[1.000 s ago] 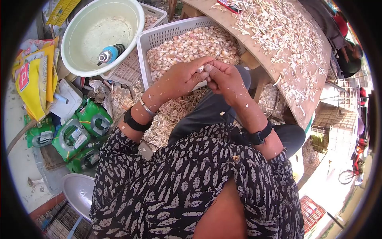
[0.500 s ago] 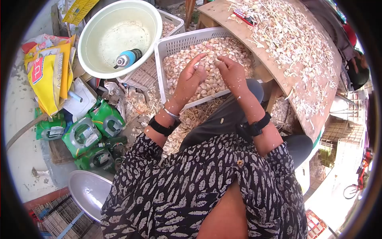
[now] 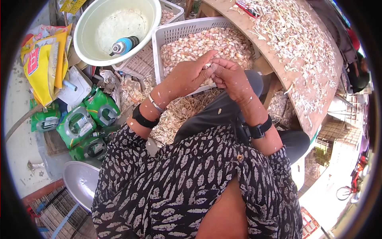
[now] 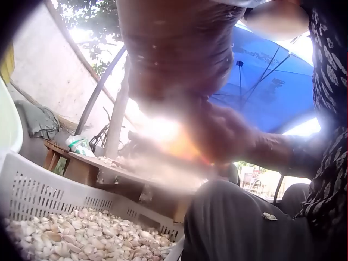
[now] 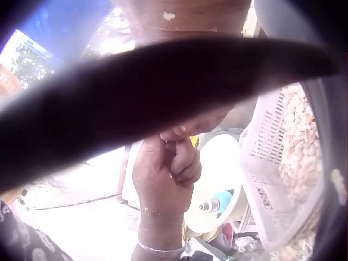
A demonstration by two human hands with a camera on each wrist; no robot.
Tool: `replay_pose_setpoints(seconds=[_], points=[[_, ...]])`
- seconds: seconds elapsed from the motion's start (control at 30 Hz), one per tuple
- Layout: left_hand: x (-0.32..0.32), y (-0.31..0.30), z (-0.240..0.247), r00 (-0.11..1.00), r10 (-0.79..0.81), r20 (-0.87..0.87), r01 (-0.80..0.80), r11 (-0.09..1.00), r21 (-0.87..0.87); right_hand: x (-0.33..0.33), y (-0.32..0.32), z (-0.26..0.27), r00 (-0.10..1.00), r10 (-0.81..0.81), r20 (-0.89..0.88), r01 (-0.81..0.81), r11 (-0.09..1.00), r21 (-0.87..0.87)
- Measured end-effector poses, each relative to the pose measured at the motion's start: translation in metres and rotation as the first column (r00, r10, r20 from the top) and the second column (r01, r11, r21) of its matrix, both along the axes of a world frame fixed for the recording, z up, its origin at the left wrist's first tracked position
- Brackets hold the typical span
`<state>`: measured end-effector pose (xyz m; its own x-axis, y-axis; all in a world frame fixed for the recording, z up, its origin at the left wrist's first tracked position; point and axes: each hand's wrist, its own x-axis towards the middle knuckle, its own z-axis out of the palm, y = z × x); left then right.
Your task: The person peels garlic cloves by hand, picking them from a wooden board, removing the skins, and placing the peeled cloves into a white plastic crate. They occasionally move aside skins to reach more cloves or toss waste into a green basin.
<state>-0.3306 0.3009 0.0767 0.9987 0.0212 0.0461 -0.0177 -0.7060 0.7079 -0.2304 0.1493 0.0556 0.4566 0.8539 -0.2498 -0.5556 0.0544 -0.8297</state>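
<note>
Both hands meet in front of the crate of garlic cloves [image 3: 207,44]. In the head view the left hand [image 3: 185,77] has curled fingers and its thumb against a small pale garlic clove [image 3: 207,65], mostly covered by the fingertips. The right hand [image 3: 232,77] pinches at the same clove from the other side, thumb and forefinger together. The right wrist view shows the left hand [image 5: 166,174] with folded fingers touching the right fingertips, while a dark band crosses the picture. In the left wrist view the hands are blurred by glare.
A board [image 3: 278,59] heaped with garlic and skins stands at the right. A pale green basin [image 3: 99,51] holding a blue bottle [image 3: 129,44] is at the upper left. Green packs [image 3: 77,125], yellow bags [image 3: 39,67] and a metal bowl [image 3: 81,179] lie at the left.
Half a second ago the hands were apart above the crate, with the fingers spread. They have since come together at the fingertips, around a small clove.
</note>
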Motion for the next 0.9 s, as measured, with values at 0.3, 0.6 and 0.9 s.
replay_pose_setpoints(seconds=[0.3, 0.6, 0.9], points=[[0.003, -0.005, -0.021, 0.981, 0.117, 0.155, -0.059, 0.94, -0.337, -0.017, 0.012, 0.008, 0.939, -0.206, 0.275, 0.248, 0.96, -0.128], [0.019, -0.024, -0.035, 0.736, 0.585, 0.342, -0.317, 0.744, -0.589, -0.018, 0.023, 0.01, 0.679, -0.321, 0.661, 0.43, 0.903, -0.004], [-0.001, -0.049, 0.019, 0.732, 0.586, 0.348, -0.094, 0.592, -0.8, -0.017, 0.003, 0.059, 0.702, -0.28, 0.655, 0.271, 0.955, 0.118]])
